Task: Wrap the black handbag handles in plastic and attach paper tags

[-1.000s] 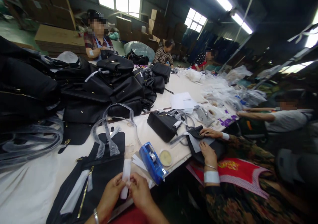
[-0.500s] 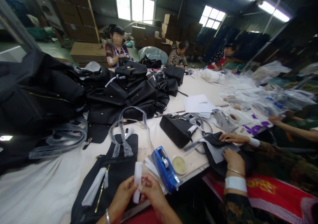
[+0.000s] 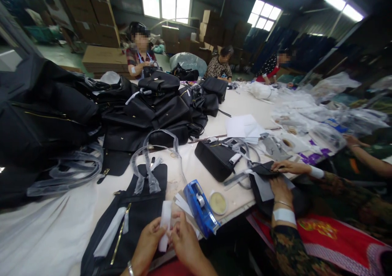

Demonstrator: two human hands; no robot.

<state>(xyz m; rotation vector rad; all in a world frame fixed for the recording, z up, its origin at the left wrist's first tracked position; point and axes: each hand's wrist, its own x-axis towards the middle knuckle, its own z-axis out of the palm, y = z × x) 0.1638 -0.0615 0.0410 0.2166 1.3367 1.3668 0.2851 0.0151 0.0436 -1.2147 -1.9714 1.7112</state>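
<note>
My left hand (image 3: pixel 148 241) and my right hand (image 3: pixel 184 241) meet at the table's near edge, both pinched on a white paper strip (image 3: pixel 165 221) held upright between them. Under and left of my hands lies a flat black bag (image 3: pixel 131 219) with a gold zip and white paper tucked on it. A blue tape dispenser (image 3: pixel 200 207) stands just right of my right hand, and a small round tin (image 3: pixel 218 202) sits beside it.
A heap of black bags (image 3: pixel 147 112) and clear plastic wrap (image 3: pixel 67 170) fills the left of the white table (image 3: pixel 45 235). To my right a co-worker's hands (image 3: pixel 280 178) press on a black bag. Other people sit along the far edge and right side.
The view has swung slightly left and down. My hands keep the same pinch on the strip, shifted a little. The co-worker's hands have barely moved.
</note>
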